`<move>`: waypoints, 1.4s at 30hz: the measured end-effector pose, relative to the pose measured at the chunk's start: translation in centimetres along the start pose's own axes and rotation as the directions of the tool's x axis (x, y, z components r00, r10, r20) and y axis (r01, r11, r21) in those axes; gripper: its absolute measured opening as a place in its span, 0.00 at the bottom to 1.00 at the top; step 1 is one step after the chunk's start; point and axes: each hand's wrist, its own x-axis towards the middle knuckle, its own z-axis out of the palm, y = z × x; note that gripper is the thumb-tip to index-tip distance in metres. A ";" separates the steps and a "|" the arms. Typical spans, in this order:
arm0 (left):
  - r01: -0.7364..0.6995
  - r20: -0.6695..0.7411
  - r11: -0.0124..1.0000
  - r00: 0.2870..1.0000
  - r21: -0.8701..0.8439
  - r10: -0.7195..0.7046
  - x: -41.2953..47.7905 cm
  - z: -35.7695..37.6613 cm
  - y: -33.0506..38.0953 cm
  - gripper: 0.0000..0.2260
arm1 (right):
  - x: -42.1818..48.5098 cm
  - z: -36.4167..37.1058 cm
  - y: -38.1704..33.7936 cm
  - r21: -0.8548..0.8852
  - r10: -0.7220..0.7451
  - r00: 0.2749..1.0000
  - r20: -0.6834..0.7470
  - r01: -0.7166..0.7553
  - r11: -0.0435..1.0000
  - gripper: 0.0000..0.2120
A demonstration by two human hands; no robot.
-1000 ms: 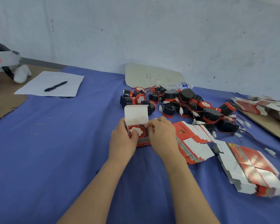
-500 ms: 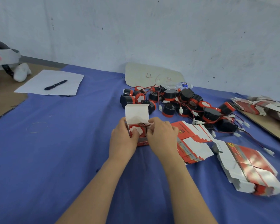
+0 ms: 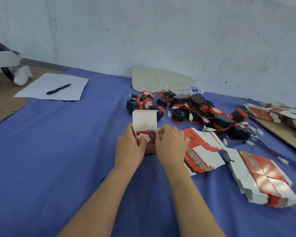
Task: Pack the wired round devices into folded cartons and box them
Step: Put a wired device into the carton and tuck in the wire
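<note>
Right, at the middle of the blue-covered table (image 3: 58, 159) stands one small carton (image 3: 144, 122), open, its white lid flap sticking straight up at the back and its red printed front facing the person. Inside it sits a single round device (image 3: 142, 138), face up, with a red rim and a white scalloped centre, and its dark wire (image 3: 152, 135) is looped beside it on the right within the box. The left hand (image 3: 129, 149) grips the carton's left side, thumb curled over onto the device. The right hand (image 3: 171, 144) clasps the right side, fingers bent in at the open top by the wire loop. At one o'clock from the carton lies the heap of loose devices (image 3: 186, 108), black drums with red bands, red and black leads and white plugs all tangled together. At three o'clock, touching the right hand, a fanned stack of flat cartons (image 3: 203, 151) in red and white. At four o'clock, a second stack (image 3: 263, 182), thicker and glossy. At two o'clock, far off on brown board, a third stack (image 3: 272, 112). At twelve o'clock a pale card (image 3: 161, 81) leans on the wall with a clear bottle (image 3: 189, 91) lying beside it. At ten o'clock, a white sheet of paper (image 3: 53, 87) with a black pen (image 3: 58, 89) on top.
</note>
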 end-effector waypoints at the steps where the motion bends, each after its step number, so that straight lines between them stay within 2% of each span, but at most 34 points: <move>1: -0.004 0.000 1.000 1.000 0.004 0.004 0.0 0.0 0.0 0.12 | 0.1 0.0 0.0 0.052 0.007 1.000 0.001 -0.007 0.999 0.06; 3: -0.013 0.003 1.000 1.000 0.002 0.013 -0.1 0.1 0.0 0.11 | 0.3 0.1 0.2 0.121 0.015 1.000 0.024 -0.018 0.992 0.11; 6: -0.014 0.004 1.000 1.000 0.004 0.014 -0.1 0.1 0.0 0.10 | 0.7 0.1 0.5 0.100 -0.006 0.995 0.097 -0.003 0.995 0.17; 13: -0.008 0.004 1.000 1.000 -0.006 0.008 0.1 0.1 -0.2 0.11 | 1.2 -0.2 1.4 0.067 -0.122 0.976 0.180 0.111 0.992 0.14; 17: -0.017 -0.011 1.000 1.000 -0.023 0.016 0.1 0.1 -0.3 0.08 | 1.0 0.0 1.5 0.103 -0.100 0.986 0.133 0.086 0.991 0.16; 21: -0.039 -0.015 0.999 0.999 -0.021 0.038 0.0 0.1 -0.2 0.09 | 0.5 0.4 1.2 0.118 -0.082 0.984 0.158 0.063 0.991 0.18; 27: -0.041 -0.014 0.999 0.999 -0.015 0.041 0.0 0.2 -0.2 0.10 | 0.3 0.2 0.4 0.199 -0.005 1.000 -0.008 0.006 0.980 0.14; 30: -0.031 -0.003 1.000 1.000 -0.005 0.031 0.0 0.2 -0.1 0.11 | 0.2 -0.2 0.3 0.239 -0.053 0.996 -0.074 0.069 0.969 0.11; 33: -0.025 -0.001 1.000 1.000 -0.009 0.025 0.0 0.2 -0.1 0.12 | 0.1 -0.3 0.2 0.209 -0.141 0.990 -0.028 0.143 0.967 0.09; 36: -0.020 0.004 1.000 1.000 -0.021 0.020 0.0 0.1 0.1 0.12 | 0.3 -0.9 0.2 0.258 -0.146 0.989 0.014 0.138 0.956 0.08; 38: -0.017 0.009 1.000 1.000 -0.015 0.017 0.0 0.1 0.1 0.12 | 0.4 -1.3 0.1 0.226 -0.165 0.986 0.033 0.153 0.962 0.08; 42: -0.007 0.008 1.000 1.000 0.003 0.007 0.1 0.1 0.1 0.13 | 0.2 -1.4 -0.6 0.241 -0.245 0.967 -0.061 0.253 0.937 0.08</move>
